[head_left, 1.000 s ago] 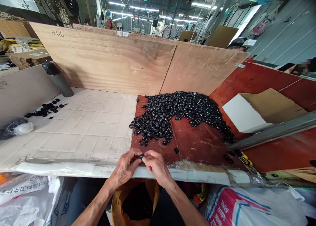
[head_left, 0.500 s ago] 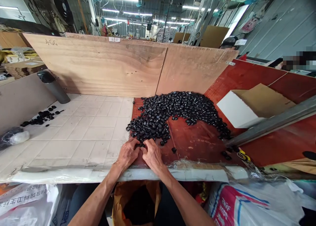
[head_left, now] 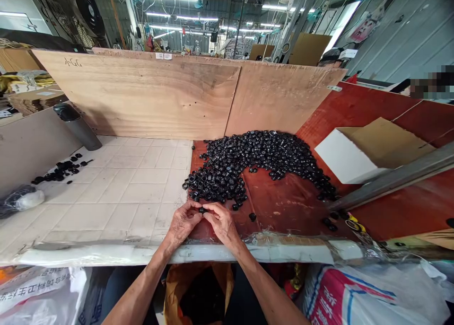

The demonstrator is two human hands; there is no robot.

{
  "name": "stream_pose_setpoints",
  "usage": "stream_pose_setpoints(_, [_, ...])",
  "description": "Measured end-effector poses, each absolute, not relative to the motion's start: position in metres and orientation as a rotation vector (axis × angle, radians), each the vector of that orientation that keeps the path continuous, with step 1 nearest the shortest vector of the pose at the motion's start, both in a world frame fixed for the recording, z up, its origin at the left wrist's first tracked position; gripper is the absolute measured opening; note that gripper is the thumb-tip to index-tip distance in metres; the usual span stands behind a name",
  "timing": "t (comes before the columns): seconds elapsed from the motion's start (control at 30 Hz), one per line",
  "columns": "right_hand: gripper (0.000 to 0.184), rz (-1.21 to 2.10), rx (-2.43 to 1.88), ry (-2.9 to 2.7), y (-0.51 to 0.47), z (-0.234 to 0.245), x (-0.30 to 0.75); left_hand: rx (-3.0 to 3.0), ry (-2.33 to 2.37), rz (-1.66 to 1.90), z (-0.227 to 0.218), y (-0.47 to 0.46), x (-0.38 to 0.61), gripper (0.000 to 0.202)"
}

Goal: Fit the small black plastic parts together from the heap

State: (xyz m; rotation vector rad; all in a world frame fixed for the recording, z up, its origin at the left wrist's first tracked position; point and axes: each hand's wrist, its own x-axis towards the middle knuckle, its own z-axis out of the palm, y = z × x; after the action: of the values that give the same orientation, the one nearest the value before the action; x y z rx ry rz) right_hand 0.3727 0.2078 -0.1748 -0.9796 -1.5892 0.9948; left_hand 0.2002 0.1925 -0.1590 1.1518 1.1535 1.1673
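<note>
A big curved heap of small black plastic rings point(head_left: 248, 164) lies on the red board point(head_left: 283, 206) in front of me. My left hand point(head_left: 183, 222) and my right hand point(head_left: 220, 223) meet just below the heap's near end. Their fingertips are pinched together on one small black ring point(head_left: 202, 210), held just above the board. A single loose ring point(head_left: 252, 216) lies to the right of my right hand.
Plywood walls point(head_left: 159, 98) close the back. At far left stand a dark flask point(head_left: 76, 125), a small pile of black parts point(head_left: 58, 170) and a plastic bag point(head_left: 19, 199). A cardboard box point(head_left: 365, 150) and metal bar point(head_left: 390, 178) sit right. An orange sack point(head_left: 198, 294) hangs below the edge.
Both hands reached forward into the near end of the heap, then drew back slightly towards me. They now pinch a ring between them, as they did a second ago.
</note>
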Motion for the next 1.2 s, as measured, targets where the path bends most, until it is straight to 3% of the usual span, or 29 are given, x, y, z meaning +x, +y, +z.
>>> stream_pose_setpoints(0.3, [0.019,1.035,-1.061,-1.594,0.204,-0.171,0.377,1.213,1.129,1.254,-0.158,0.192,0.2,0.034])
stream_pose_setpoints(0.57, [0.029,1.053,-0.917,-1.617,0.202,-0.168,0.377,1.112,1.096,1.238,-0.154,0.191,0.199,0.033])
stream_pose_setpoints(1.2, [0.016,1.028,-0.985,-1.547,0.203,-0.166,0.376,1.332,1.145,1.255,-0.156,0.187,0.201,0.025])
